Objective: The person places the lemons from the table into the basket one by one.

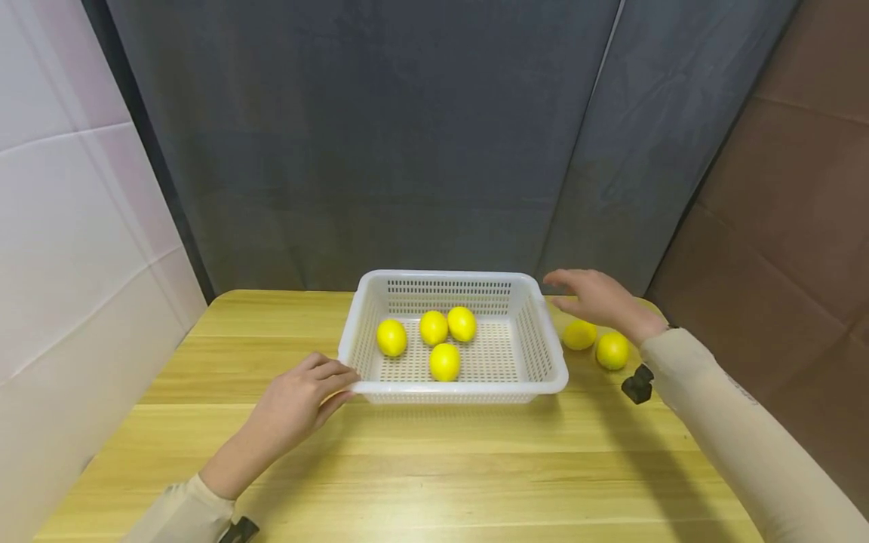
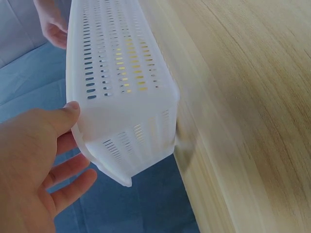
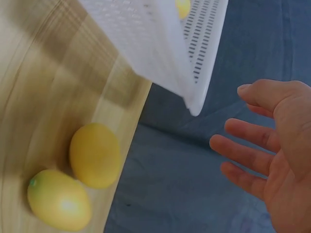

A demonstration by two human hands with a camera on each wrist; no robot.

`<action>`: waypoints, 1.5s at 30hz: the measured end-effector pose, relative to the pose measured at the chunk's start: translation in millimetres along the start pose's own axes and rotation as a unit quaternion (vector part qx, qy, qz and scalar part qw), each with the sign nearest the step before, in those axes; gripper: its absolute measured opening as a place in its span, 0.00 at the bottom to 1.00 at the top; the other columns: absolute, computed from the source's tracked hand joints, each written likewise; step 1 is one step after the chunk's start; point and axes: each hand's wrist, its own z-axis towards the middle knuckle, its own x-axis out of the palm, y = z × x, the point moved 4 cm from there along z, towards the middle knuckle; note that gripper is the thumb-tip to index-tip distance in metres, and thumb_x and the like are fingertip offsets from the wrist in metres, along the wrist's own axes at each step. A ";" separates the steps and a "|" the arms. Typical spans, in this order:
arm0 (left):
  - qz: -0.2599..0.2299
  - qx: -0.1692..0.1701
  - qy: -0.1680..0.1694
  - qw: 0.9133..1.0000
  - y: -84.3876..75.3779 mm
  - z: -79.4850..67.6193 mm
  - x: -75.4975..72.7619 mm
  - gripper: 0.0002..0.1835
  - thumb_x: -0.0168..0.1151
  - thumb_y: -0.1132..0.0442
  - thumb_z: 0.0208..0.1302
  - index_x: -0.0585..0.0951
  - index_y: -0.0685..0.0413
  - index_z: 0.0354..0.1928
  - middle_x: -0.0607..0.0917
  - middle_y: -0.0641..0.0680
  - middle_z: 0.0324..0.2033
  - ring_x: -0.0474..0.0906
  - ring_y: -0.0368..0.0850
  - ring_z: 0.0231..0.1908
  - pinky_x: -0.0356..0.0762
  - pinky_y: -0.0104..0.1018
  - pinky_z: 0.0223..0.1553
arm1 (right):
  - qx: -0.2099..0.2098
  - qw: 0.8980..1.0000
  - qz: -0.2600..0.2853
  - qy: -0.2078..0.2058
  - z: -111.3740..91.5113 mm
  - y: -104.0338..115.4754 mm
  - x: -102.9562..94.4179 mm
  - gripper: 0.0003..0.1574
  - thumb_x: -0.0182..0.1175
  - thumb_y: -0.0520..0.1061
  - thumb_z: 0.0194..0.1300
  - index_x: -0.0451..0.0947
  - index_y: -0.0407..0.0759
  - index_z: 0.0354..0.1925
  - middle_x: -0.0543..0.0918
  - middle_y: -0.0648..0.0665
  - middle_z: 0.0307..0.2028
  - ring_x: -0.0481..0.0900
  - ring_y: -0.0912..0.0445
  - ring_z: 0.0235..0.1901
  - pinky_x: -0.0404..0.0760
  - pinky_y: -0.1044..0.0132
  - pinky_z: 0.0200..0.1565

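A white perforated plastic basket [image 1: 462,388] sits on the wooden table with several yellow lemons [image 1: 444,363] inside. My left hand [image 1: 299,403] is at the basket's near left corner and pinches the rim, with the thumb [image 2: 69,112] on the outer side and the fingers behind. To the right of the basket, my right hand [image 1: 597,300] hovers in the air, holding nothing. In the right wrist view its fingers [image 3: 250,158] are spread and slightly bent, apart from the basket. Below it on the table are two more lemons, one [image 1: 579,335] nearer the basket and another [image 1: 613,351] beside it.
The wooden table [image 1: 407,467] extends in front of and to both sides of the basket. A dark grey curtain [image 1: 380,151] hangs behind it, a white panel [image 1: 81,226] stands at the left, and a brown panel [image 1: 794,226] at the right.
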 end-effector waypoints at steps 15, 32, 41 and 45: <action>0.001 -0.004 0.000 1.000 -0.4 -0.6 -0.7 0.35 0.32 0.38 0.70 0.89 0.48 0.43 0.89 0.47 0.40 0.79 0.42 0.39 0.84 0.34 0.30 | 0.045 0.999 0.004 0.005 -21.7 -42.2 12.5 0.30 0.57 0.47 0.70 0.69 0.41 0.67 0.79 0.33 0.60 0.82 0.38 0.52 0.81 0.42 0.53; -0.002 -0.002 -0.006 1.000 0.4 -1.3 0.9 0.35 0.33 0.38 0.71 0.89 0.49 0.43 0.89 0.47 0.39 0.79 0.42 0.38 0.84 0.35 0.30 | 0.077 0.997 -0.010 0.012 -48.4 -80.1 40.8 0.33 0.61 0.46 0.67 0.69 0.36 0.66 0.77 0.30 0.61 0.80 0.34 0.54 0.80 0.40 0.54; -0.005 0.001 -0.003 1.000 0.4 -2.8 2.4 0.34 0.34 0.38 0.70 0.89 0.49 0.44 0.89 0.47 0.40 0.80 0.43 0.39 0.84 0.35 0.31 | 0.112 0.993 -0.018 0.026 -57.8 -93.7 57.2 0.40 0.65 0.52 0.63 0.68 0.33 0.66 0.78 0.27 0.59 0.78 0.32 0.56 0.77 0.37 0.56; -0.005 0.000 -0.004 1.000 0.5 -2.8 2.8 0.35 0.34 0.38 0.70 0.88 0.49 0.44 0.89 0.47 0.40 0.80 0.43 0.39 0.85 0.35 0.31 | 0.117 0.993 -0.021 0.028 -60.1 -96.4 62.2 0.43 0.67 0.55 0.60 0.69 0.32 0.65 0.78 0.26 0.58 0.77 0.31 0.57 0.76 0.37 0.56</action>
